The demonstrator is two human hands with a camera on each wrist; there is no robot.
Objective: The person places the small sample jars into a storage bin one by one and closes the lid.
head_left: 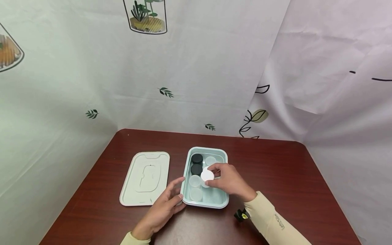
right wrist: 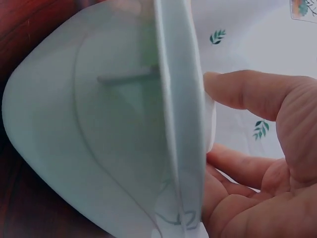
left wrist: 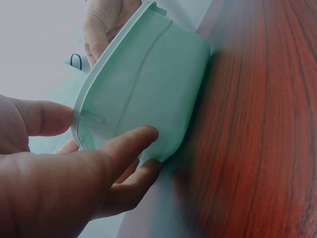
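A pale green plastic tub (head_left: pixel 221 200) stands on the table with small round pieces in it. My right hand (head_left: pixel 229 178) reaches over its right side and pinches a white round lid (head_left: pixel 207 175) between thumb and fingers. In the right wrist view, the edge of the white lid (right wrist: pixel 211 130) shows just past the tub rim. My left hand (head_left: pixel 163 207) touches the tub's near left corner, its fingers extended along the outer wall in the left wrist view. Two black round pieces (head_left: pixel 196 169) and several translucent ones (head_left: pixel 196 194) lie in the tub, mostly along its left side.
A pale tub cover (head_left: pixel 144 197) lies flat on the table to the left of the tub. The dark red wooden table (head_left: pixel 275 170) meets a white printed cloth (head_left: pixel 196 68) at the back. A small black device (head_left: pixel 240 215) sits by the right sleeve.
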